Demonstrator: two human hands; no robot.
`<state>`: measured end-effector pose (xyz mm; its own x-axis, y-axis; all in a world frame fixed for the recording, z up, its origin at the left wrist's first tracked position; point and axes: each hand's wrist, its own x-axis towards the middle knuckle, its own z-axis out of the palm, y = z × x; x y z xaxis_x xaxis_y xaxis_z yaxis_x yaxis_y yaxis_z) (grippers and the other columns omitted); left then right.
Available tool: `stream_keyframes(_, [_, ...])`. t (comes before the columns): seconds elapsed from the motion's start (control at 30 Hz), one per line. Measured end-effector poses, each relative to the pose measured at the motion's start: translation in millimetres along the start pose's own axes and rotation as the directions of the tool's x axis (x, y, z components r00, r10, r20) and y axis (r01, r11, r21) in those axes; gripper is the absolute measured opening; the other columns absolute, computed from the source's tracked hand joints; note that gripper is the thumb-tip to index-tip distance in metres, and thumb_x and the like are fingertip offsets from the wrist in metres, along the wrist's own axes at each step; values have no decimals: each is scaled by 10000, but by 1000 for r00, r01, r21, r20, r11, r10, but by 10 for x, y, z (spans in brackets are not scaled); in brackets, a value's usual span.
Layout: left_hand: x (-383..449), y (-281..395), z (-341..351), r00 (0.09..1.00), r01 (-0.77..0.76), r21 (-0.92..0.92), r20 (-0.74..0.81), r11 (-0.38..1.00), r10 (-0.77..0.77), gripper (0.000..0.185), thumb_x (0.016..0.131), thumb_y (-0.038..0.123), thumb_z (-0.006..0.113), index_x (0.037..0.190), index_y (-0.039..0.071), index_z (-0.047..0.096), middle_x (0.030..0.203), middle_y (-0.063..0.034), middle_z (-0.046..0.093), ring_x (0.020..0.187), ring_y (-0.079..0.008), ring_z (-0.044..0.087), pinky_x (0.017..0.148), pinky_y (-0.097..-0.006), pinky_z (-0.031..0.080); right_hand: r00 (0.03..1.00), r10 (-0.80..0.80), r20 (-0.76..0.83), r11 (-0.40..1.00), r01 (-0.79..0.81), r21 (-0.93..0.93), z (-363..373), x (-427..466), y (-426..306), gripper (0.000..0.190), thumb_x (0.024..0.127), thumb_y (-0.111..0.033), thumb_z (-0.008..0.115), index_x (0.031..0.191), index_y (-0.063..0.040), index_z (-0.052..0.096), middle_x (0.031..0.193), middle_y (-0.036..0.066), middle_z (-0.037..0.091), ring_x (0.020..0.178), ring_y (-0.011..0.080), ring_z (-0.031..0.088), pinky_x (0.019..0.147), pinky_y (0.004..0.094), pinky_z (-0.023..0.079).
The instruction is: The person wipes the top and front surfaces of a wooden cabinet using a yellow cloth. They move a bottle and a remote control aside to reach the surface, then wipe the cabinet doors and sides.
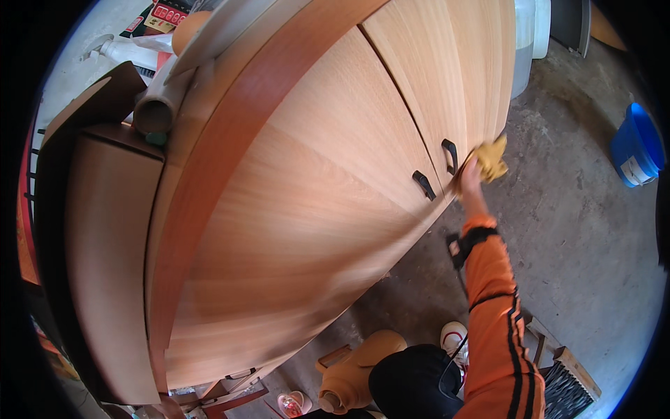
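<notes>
My right hand (472,184), at the end of an orange sleeve with black stripes, grips a crumpled yellow cloth (492,160). It is blurred and lies along the lower edge of a light wood-grain cabinet door (484,68), close to two black door handles (424,185). A narrow dark gap separates this door from the neighbouring wood-grain door (314,173). A reddish-brown wooden strip (230,131) curves along the top of the cabinet. My left hand is out of view.
A blue bucket (631,149) stands on the concrete floor (549,209) at the right. Below are a tan mannequin torso (361,361), a white shoe (453,335) and a bristle brush (570,382). An open cardboard box (110,251), a tube (159,110) and a spray bottle (128,55) are at the left.
</notes>
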<state>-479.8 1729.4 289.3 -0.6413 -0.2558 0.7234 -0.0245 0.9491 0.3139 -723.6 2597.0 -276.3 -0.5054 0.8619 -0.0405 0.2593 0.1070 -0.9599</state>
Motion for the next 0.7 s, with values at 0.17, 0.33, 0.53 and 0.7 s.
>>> stream_keyframes(0.17, [9,-27,74,1000,17,-6,-8,1000,-18,554,1016,389,431,1290,-92,462,1269,-216,526,1111,-322,526,948,-420,439,886,307,348,893,-395,216,418,-1739,409,690,1018,-523,276,1224,69,565,1187,202,608,1162,280,545,991,380,417])
stream_keyframes(0.33, [72,-25,161,999,36,-23,-17,999,-36,537,1015,372,432,1275,-95,475,1260,-218,533,1093,-323,529,941,-419,441,892,-176,416,961,64,269,125,-2783,-426,345,982,-281,390,1124,0,531,1122,307,561,1082,441,532,939,528,393])
stream_keyframes(0.53, [167,-41,120,999,36,-18,-25,999,-36,516,1013,352,433,1258,-99,490,1249,-220,541,1072,-325,534,933,-417,444,992,-66,105,981,45,191,182,-1938,-275,404,1011,-259,396,840,49,597,805,293,601,781,423,613,658,500,451])
stream_keyframes(0.7, [240,-52,-66,999,40,9,-34,999,-40,500,1011,335,433,1244,-102,503,1240,-222,548,1054,-326,537,925,-415,446,938,303,165,736,-341,584,-254,-158,140,745,1000,-593,297,1304,54,502,1226,139,597,1048,247,607,900,360,500])
